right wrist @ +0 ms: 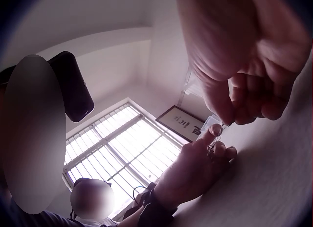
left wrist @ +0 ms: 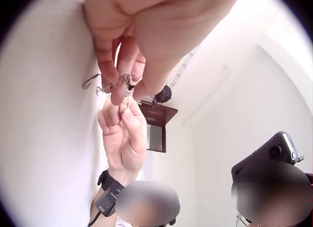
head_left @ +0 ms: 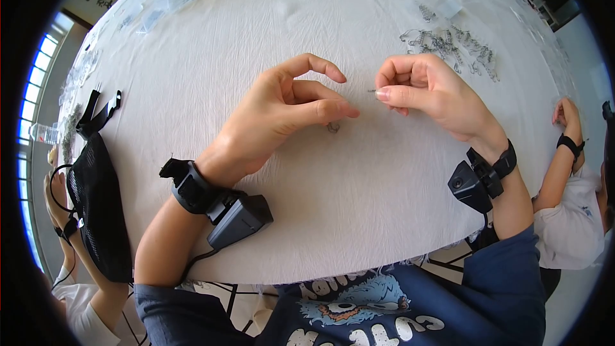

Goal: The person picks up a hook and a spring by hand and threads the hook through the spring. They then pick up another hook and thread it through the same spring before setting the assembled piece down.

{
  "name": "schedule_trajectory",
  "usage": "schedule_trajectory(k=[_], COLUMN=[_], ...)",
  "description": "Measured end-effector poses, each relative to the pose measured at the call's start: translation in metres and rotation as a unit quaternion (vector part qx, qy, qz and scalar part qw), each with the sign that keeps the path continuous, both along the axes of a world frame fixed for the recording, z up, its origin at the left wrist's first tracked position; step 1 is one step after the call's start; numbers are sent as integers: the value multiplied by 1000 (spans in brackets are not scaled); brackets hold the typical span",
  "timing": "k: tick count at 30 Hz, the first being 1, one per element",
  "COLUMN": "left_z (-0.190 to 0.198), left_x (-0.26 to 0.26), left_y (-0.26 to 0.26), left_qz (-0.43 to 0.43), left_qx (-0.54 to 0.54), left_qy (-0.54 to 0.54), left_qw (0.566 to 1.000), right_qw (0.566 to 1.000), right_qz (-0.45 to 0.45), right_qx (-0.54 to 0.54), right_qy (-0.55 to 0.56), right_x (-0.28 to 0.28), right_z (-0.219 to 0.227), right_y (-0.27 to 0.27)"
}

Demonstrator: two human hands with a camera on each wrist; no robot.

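My left hand (head_left: 282, 106) is above the cloth with thumb and fingers bent around small wire pieces (left wrist: 128, 79), which dangle at its fingertips in the left wrist view. Part of this wire (head_left: 332, 127) shows below the thumb in the head view. To its right, my right hand (head_left: 439, 93) pinches a tiny metal piece (head_left: 371, 91) between thumb and index finger, its other fingers curled. In the right wrist view, thin looped wire (right wrist: 211, 150) lies at the left hand's fingers, just below the right fingertips. The exact shape of the pieces is too small to tell.
A pile of wire pieces (head_left: 448, 45) lies beyond my right hand on the white cloth (head_left: 346, 205). Clear plastic bags (head_left: 168, 6) lie at the far left. A black mesh bag (head_left: 97, 202) is at the left edge. Other people's arms are at both sides.
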State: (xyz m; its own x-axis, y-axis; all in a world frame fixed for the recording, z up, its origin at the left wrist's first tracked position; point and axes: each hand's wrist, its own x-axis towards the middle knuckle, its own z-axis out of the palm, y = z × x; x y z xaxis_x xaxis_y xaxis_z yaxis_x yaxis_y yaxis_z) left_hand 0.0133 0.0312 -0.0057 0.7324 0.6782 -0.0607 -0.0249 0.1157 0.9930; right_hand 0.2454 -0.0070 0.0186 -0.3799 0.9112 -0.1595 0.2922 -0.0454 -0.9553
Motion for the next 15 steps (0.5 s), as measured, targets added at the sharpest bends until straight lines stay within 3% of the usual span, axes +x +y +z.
schedule_trajectory(k=[15], left_z=[-2], left_x=[1], left_y=[-1], left_qz=[13], left_qx=[-11], left_qy=[-9], left_qw=[1000], right_qw=[997], right_qz=[-44], right_qx=[54], right_qy=[29], right_x=[-1], right_z=[-2], right_y=[-1])
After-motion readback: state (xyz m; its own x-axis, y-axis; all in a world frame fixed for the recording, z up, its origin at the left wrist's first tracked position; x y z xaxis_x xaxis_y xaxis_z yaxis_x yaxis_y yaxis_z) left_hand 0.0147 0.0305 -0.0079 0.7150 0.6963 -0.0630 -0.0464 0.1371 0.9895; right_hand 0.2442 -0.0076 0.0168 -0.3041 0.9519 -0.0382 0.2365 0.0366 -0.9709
